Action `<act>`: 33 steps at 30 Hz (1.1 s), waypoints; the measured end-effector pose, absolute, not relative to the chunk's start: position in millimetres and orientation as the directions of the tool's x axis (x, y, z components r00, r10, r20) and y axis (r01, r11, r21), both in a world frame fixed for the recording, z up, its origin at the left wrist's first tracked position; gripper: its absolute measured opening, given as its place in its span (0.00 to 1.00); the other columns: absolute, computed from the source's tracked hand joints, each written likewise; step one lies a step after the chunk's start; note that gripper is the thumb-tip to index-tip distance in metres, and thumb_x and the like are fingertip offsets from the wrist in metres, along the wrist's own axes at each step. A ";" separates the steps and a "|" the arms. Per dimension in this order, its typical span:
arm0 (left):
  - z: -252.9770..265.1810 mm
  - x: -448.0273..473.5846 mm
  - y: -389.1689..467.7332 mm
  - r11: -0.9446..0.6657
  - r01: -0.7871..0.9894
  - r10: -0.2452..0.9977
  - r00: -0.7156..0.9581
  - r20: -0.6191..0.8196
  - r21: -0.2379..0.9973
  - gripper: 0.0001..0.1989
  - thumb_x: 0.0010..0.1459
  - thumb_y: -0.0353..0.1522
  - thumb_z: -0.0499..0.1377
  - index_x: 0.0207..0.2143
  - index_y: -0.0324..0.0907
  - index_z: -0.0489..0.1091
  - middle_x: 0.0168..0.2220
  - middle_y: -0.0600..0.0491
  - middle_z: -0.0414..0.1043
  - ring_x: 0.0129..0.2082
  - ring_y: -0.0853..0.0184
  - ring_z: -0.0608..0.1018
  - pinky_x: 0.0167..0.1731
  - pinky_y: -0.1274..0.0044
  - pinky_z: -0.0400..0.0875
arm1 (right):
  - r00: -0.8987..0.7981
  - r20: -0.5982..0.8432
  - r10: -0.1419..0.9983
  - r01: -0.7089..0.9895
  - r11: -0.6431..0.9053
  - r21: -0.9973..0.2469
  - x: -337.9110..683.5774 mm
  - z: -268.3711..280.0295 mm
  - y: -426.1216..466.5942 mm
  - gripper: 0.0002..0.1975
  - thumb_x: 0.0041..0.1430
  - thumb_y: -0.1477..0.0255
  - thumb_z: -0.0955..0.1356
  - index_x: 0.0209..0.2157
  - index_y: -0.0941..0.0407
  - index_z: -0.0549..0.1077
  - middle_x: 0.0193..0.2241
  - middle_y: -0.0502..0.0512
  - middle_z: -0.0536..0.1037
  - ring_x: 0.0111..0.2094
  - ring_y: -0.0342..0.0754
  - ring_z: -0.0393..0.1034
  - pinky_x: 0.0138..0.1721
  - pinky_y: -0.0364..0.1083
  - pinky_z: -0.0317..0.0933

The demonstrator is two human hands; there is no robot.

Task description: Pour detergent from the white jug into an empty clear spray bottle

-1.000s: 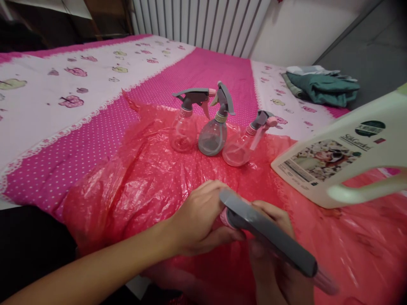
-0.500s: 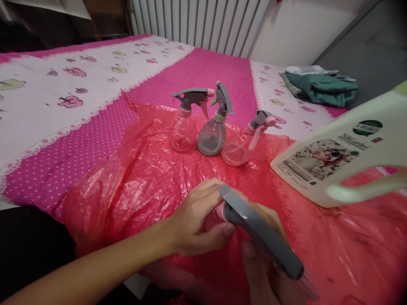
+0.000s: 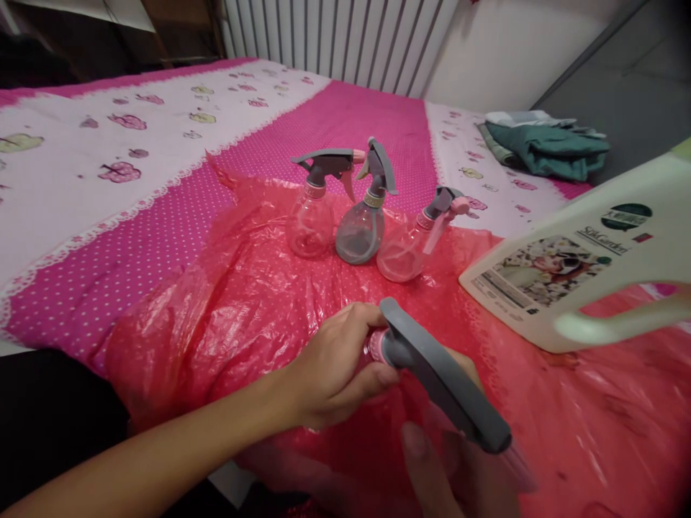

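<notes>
In my left hand (image 3: pixel 340 367), closed around its body just below the pink collar, is a spray bottle (image 3: pixel 443 381) with a grey trigger head. The head points down to the right, and the body is mostly hidden by my fingers. My right hand (image 3: pixel 437 475) curls round the head from the right, fingers partly hidden behind it and thumb below. Beyond my hands stand a pink-collared spray bottle (image 3: pixel 309 226), a grey spray bottle (image 3: pixel 360 234) with a yellowish collar and a tilted pink spray bottle (image 3: pixel 402 252).
A large cream jug (image 3: pixel 545 316) with a handle stands close on the right. Red plastic sheeting (image 3: pixel 227 338) lies under everything, over a pink and white bedspread (image 3: pixel 162 208). Folded green cloth (image 3: pixel 551 147) sits at the back right, before a slatted white panel (image 3: pixel 335 36) and wall.
The held bottle's head has risen slightly and its collar shows more. My right thumb has shifted a little left and down. The standing bottles and the jug have stayed put.
</notes>
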State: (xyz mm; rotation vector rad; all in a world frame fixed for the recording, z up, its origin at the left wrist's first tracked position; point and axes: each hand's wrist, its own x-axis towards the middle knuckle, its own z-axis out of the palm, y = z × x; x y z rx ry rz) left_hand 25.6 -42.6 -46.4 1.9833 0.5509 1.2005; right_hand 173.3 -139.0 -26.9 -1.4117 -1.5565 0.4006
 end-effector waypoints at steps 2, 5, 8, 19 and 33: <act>-43.8 26.4 -41.9 -0.627 -0.025 0.682 0.466 0.564 0.779 0.23 0.74 0.55 0.52 0.52 0.46 0.65 0.42 0.49 0.74 0.38 0.60 0.78 0.40 0.65 0.75 | 0.116 0.424 0.898 0.589 0.282 -0.758 174.3 -28.3 -138.9 0.26 0.73 0.56 0.63 0.65 0.53 0.70 0.53 0.61 0.70 0.53 0.53 0.68 0.48 0.48 0.69; -42.8 27.8 -41.4 -0.613 -0.035 0.687 0.469 0.555 0.789 0.24 0.74 0.56 0.52 0.51 0.45 0.66 0.42 0.48 0.75 0.38 0.60 0.78 0.40 0.66 0.75 | 0.102 0.445 0.890 0.592 0.305 -0.746 173.7 -27.4 -138.5 0.25 0.74 0.61 0.63 0.69 0.47 0.66 0.55 0.58 0.70 0.55 0.49 0.68 0.51 0.45 0.69; -44.3 28.7 -42.1 -0.598 -0.034 0.704 0.456 0.545 0.801 0.26 0.73 0.57 0.52 0.51 0.45 0.66 0.41 0.48 0.75 0.38 0.60 0.78 0.39 0.66 0.75 | 0.093 0.473 0.876 0.591 0.334 -0.734 172.6 -27.0 -137.2 0.26 0.74 0.64 0.64 0.70 0.39 0.62 0.57 0.52 0.70 0.56 0.46 0.67 0.56 0.45 0.68; -33.1 25.7 -42.8 -0.593 0.020 0.685 0.539 0.491 0.805 0.23 0.73 0.54 0.56 0.52 0.45 0.66 0.43 0.48 0.75 0.40 0.59 0.78 0.42 0.66 0.75 | 0.191 0.455 0.870 0.597 0.265 -0.757 171.9 -20.0 -139.0 0.20 0.79 0.61 0.62 0.68 0.40 0.68 0.50 0.51 0.74 0.50 0.44 0.68 0.52 0.42 0.65; -33.5 25.9 -40.8 -0.615 0.004 0.671 0.528 0.521 0.788 0.24 0.74 0.55 0.52 0.50 0.44 0.69 0.40 0.49 0.75 0.37 0.61 0.77 0.39 0.68 0.72 | 0.141 0.430 0.892 0.633 0.253 -0.731 182.6 -19.0 -134.4 0.22 0.73 0.55 0.65 0.63 0.44 0.74 0.50 0.54 0.75 0.50 0.51 0.73 0.46 0.45 0.72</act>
